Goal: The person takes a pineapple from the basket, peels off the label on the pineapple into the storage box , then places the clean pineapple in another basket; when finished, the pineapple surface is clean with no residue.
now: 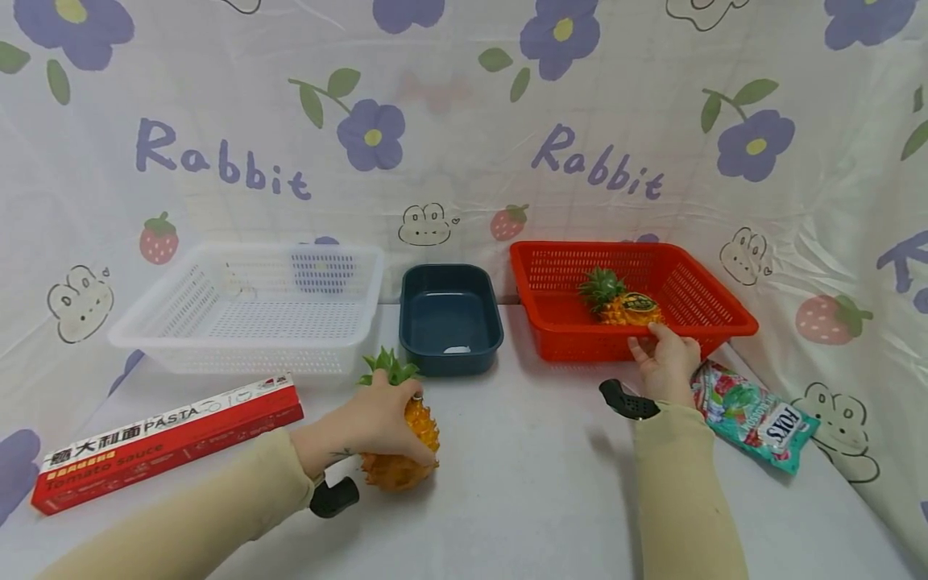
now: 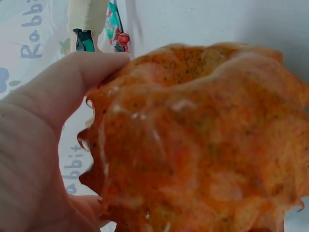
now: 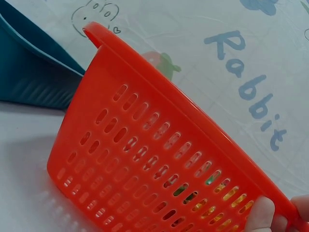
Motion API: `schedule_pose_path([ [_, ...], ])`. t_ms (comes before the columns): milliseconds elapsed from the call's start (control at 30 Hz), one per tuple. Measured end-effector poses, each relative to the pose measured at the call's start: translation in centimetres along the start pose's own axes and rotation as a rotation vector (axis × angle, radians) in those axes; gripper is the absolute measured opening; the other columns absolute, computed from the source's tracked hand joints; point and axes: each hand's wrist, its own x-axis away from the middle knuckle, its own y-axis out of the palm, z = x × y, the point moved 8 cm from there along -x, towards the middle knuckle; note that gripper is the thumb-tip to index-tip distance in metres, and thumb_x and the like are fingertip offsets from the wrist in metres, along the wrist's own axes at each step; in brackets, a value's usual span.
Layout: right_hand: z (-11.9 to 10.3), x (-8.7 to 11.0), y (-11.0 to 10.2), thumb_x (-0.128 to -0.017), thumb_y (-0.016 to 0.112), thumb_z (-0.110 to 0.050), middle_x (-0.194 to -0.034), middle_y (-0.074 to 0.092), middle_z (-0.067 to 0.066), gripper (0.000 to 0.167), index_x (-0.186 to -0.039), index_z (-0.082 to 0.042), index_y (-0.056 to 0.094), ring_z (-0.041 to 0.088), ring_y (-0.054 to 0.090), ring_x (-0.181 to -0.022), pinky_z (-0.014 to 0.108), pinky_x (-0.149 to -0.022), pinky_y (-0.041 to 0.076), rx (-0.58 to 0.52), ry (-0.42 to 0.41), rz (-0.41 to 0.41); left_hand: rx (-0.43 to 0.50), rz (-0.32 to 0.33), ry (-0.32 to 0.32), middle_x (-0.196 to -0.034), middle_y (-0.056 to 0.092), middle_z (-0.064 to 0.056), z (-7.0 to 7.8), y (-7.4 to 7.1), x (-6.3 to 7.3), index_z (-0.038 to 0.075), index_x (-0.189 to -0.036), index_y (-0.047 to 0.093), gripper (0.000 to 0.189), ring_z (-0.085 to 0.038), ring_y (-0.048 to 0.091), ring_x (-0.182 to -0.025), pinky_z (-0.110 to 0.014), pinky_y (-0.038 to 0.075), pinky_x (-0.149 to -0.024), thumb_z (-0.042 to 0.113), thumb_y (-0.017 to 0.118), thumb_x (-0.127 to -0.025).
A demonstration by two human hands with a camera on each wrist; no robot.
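My left hand [image 1: 384, 423] grips a toy-like orange pineapple [image 1: 424, 423] around its body, with the green crown pointing away. The left wrist view shows the pineapple's bumpy base [image 2: 203, 145] up close, thumb and fingers around its side. Whether it touches the table cannot be told. At the front rim of the red basket [image 1: 569, 342], my right hand [image 1: 669, 366] pinches the edge; in the right wrist view its fingertips [image 3: 260, 212] lie against the perforated wall. Inside that basket lies a second pineapple [image 1: 627, 310] with a dark label.
A white basket [image 1: 246, 358] stands at the back left, with a dark teal bin [image 1: 449, 366] between the baskets. The red pasta box [image 1: 174, 443] lies at left. Beside my right wrist lies a green candy bag [image 1: 754, 419]. A printed curtain hangs behind.
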Motion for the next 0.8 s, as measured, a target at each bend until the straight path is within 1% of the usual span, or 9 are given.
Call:
schedule_pose_path([
  [133, 0.0, 0.0, 0.1, -0.085, 0.064, -0.008, -0.129, 0.03, -0.008, 0.061, -0.129, -0.03, 0.028, 0.016, 0.043, -0.104, 0.028, -0.072, 0.054, -0.004, 0.003, -0.002, -0.04, -0.009, 0.036, -0.108, 0.041, -0.016, 0.2, -0.2, 0.4, 0.02, -0.119, 0.053, 0.076, -0.024, 0.051, -0.084, -0.033, 0.05, -0.068, 0.046, 0.083, -0.055],
  [300, 0.1, 0.0, 0.1, -0.085, 0.064, -0.008, -0.128, 0.03, -0.009, 0.06, -0.128, -0.03, 0.028, 0.016, 0.044, -0.103, 0.028, -0.071, 0.054, -0.004, 0.004, 0.0, -0.087, -0.045, 0.064, -0.107, 0.041, -0.014, 0.3, -0.1, 0.8, 0.024, -0.121, 0.055, 0.075, -0.024, 0.05, -0.086, -0.033, 0.05, -0.068, 0.046, 0.082, -0.055],
  [400, 0.1, 0.0, 0.1, -0.086, 0.063, -0.008, -0.127, 0.03, -0.008, 0.059, -0.129, -0.03, 0.028, 0.016, 0.044, -0.102, 0.028, -0.071, 0.054, 0.003, 0.004, 0.0, -0.096, -0.067, 0.076, -0.107, 0.041, -0.013, 0.3, -0.1, 0.9, 0.025, -0.12, 0.057, 0.073, -0.024, 0.049, -0.087, -0.034, 0.051, -0.068, 0.044, 0.083, -0.055],
  [600, 0.1, 0.1, 0.1, -0.086, 0.063, -0.008, -0.131, 0.029, -0.008, 0.06, -0.129, -0.031, 0.027, 0.015, 0.043, -0.105, 0.029, -0.073, 0.054, 0.003, 0.004, -0.006, -0.094, -0.095, 0.1, -0.105, 0.042, -0.011, 0.5, -0.4, 1.3, 0.025, -0.116, 0.058, 0.069, -0.023, 0.048, -0.089, -0.035, 0.05, -0.069, 0.043, 0.083, -0.055],
  [700, 0.1, 0.1, 0.1, -0.086, 0.063, -0.007, -0.133, 0.028, -0.009, 0.063, -0.131, -0.032, 0.026, 0.015, 0.043, -0.106, 0.029, -0.074, 0.054, 0.0, 0.006, -0.01, -0.073, -0.117, 0.107, -0.106, 0.041, -0.012, 0.7, -0.8, 1.6, 0.025, -0.115, 0.058, 0.068, -0.023, 0.049, -0.089, -0.035, 0.05, -0.069, 0.043, 0.084, -0.055],
  [800, 0.1, 0.1, 0.1, -0.086, 0.063, -0.007, -0.134, 0.028, -0.009, 0.066, -0.133, -0.032, 0.025, 0.016, 0.042, -0.107, 0.029, -0.075, 0.054, -0.002, 0.004, -0.015, -0.051, -0.138, 0.107, -0.107, 0.04, -0.012, 0.9, -1.3, 2.0, 0.028, -0.115, 0.058, 0.068, -0.024, 0.049, -0.09, -0.034, 0.051, -0.064, 0.043, 0.085, -0.054],
])
